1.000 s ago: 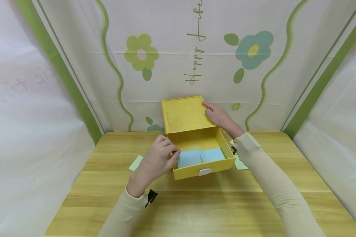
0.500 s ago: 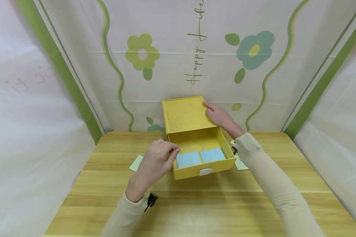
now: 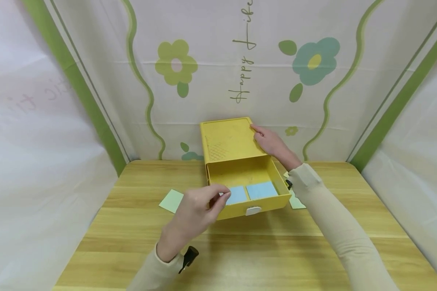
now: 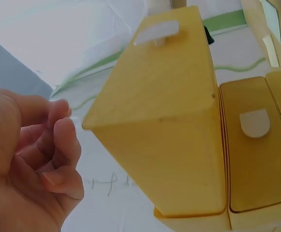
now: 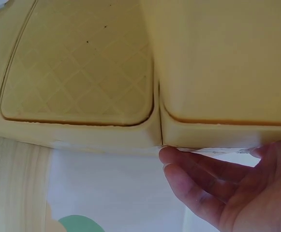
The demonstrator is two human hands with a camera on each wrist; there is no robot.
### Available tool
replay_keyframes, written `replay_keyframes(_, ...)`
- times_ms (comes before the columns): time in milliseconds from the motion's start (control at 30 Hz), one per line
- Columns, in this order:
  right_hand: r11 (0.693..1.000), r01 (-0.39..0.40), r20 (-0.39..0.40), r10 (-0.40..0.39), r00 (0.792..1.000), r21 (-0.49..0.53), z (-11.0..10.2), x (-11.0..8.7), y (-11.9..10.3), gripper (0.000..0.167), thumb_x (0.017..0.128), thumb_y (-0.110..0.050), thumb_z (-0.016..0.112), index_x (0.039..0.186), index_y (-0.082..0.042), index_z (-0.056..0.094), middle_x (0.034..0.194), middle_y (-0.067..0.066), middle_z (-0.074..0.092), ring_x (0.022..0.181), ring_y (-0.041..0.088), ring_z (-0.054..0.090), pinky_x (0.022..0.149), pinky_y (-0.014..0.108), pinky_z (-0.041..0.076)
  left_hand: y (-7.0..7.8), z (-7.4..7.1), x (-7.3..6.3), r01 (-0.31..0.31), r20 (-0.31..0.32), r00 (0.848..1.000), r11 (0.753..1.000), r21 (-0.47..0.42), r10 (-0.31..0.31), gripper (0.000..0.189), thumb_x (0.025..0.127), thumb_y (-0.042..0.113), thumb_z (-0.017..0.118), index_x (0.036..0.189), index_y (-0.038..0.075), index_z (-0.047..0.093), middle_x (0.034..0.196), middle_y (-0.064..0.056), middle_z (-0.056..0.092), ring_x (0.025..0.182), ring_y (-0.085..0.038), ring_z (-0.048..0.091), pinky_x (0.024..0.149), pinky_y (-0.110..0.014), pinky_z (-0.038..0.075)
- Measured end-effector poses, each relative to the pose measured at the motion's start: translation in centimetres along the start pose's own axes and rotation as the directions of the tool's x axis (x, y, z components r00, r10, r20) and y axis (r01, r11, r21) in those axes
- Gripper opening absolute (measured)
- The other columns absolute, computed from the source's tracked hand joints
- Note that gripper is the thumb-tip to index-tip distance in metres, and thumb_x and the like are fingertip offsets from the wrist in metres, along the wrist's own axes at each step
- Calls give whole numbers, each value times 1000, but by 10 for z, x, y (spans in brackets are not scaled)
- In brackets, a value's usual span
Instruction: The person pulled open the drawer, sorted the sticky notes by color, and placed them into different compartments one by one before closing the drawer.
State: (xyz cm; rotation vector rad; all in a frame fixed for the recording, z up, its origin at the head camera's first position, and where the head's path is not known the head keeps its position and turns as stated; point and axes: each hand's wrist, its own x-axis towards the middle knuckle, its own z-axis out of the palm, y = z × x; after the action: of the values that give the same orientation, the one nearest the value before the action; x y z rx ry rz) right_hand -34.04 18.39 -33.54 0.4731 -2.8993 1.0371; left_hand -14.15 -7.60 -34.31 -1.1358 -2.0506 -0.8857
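Note:
A yellow drawer cabinet (image 3: 233, 135) stands at the table's back, its top drawer (image 3: 253, 171) pulled out. Two light blue paper squares lie side by side near the drawer's front: a left square (image 3: 238, 195), partly hidden by fingers, and a right square (image 3: 262, 190). My left hand (image 3: 194, 210) is over the drawer's front left corner, fingers loosely bent and nothing visible between them. In the left wrist view it is apart from the drawer's front panel (image 4: 150, 77). My right hand (image 3: 271, 143) rests against the cabinet's upper right edge; its fingertips (image 5: 171, 155) touch the side.
Pale green paper lies on both sides of the cabinet: a left sheet (image 3: 171, 200) and a right sheet (image 3: 296, 201). The wooden table (image 3: 255, 254) extends in front. A printed curtain (image 3: 211, 52) hangs behind. Lower drawers (image 4: 254, 145) appear closed.
My left hand has let go of the left blue square, which shifted left, leaving a gap between the two. That hand has moved toward the drawer's front. The right hand keeps its place.

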Motion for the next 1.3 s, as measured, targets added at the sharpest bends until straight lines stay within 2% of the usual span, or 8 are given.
replay_keyframes(200, 1000, -2, -2, 2, 1000, 8, 0, -1, 2, 55, 102, -29, 27, 155, -18, 29, 161, 7, 29, 144, 30, 34, 100, 45, 33, 13, 4, 1, -74, 4, 997, 997, 3, 74, 5, 93, 7, 64, 94, 8, 69, 69, 6, 60, 55, 1, 47, 56, -4, 39)
replay_keyframes(367, 1000, -4, 1, 4, 1000, 9, 1, -1, 3, 55, 102, -30, 27, 156, -19, 28, 161, 6, 29, 133, 30, 41, 99, 45, 33, 22, 12, -1, -121, 61, 991, 990, 70, 117, 4, 91, 7, 66, 94, 10, 68, 76, 6, 67, 58, 2, 51, 57, -4, 40)
replay_keyframes(500, 1000, 0, 4, 0, 1000, 7, 1, -1, 3, 55, 102, -31, 26, 156, -18, 28, 161, 7, 28, 126, 30, 42, 98, 45, 33, 29, 16, -3, -106, 112, 990, 983, 151, 90, 2, 91, 12, 67, 93, 13, 68, 77, 9, 69, 58, 4, 51, 55, -3, 39)
replay_keyframes(633, 1000, 1, 7, -1, 1000, 6, 0, -1, 3, 55, 103, -30, 25, 156, -18, 27, 162, 7, 27, 126, 30, 42, 98, 45, 33, 37, 18, -6, -65, 149, 988, 988, 143, 43, 5, 95, 17, 63, 93, 14, 67, 74, 11, 66, 57, 5, 48, 54, -3, 36)
replay_keyframes(900, 1000, 0, 15, 0, 1000, -10, -2, -1, 0, 55, 103, -29, 25, 156, -17, 26, 162, 7, 26, 145, 30, 31, 100, 45, 33, 39, 28, -12, 8, 170, 985, 978, 208, -44, 6, 93, 14, 66, 97, 9, 65, 67, 9, 61, 51, 4, 39, 47, -6, 29)
replay_keyframes(1033, 1000, 6, 13, -6, 1000, -5, -1, -1, -1, 54, 103, -29, 25, 156, -17, 27, 162, 7, 27, 146, 29, 30, 101, 45, 33, 37, 32, -13, 28, 185, 980, 975, 222, -70, 6, 92, 12, 67, 96, 9, 65, 64, 9, 60, 49, 4, 35, 46, -5, 24)
replay_keyframes(1200, 1000, 1, 4, -1, 1000, 1, -1, 0, 0, 55, 103, -32, 26, 156, -19, 27, 162, 5, 27, 121, 31, 47, 94, 45, 36, 38, 34, -14, 68, 223, 967, 971, 230, -121, 7, 94, 13, 65, 98, 7, 65, 65, 7, 62, 48, 4, 34, 44, -4, 21)
replay_keyframes(1300, 1000, -2, 4, 2, 1000, 5, -1, 0, 0, 55, 102, -31, 26, 156, -20, 27, 162, 6, 27, 114, 32, 48, 91, 45, 37, 39, 36, -13, 79, 228, 964, 966, 245, -136, 8, 95, 13, 64, 99, 7, 65, 68, 6, 64, 48, 4, 37, 43, -5, 22)
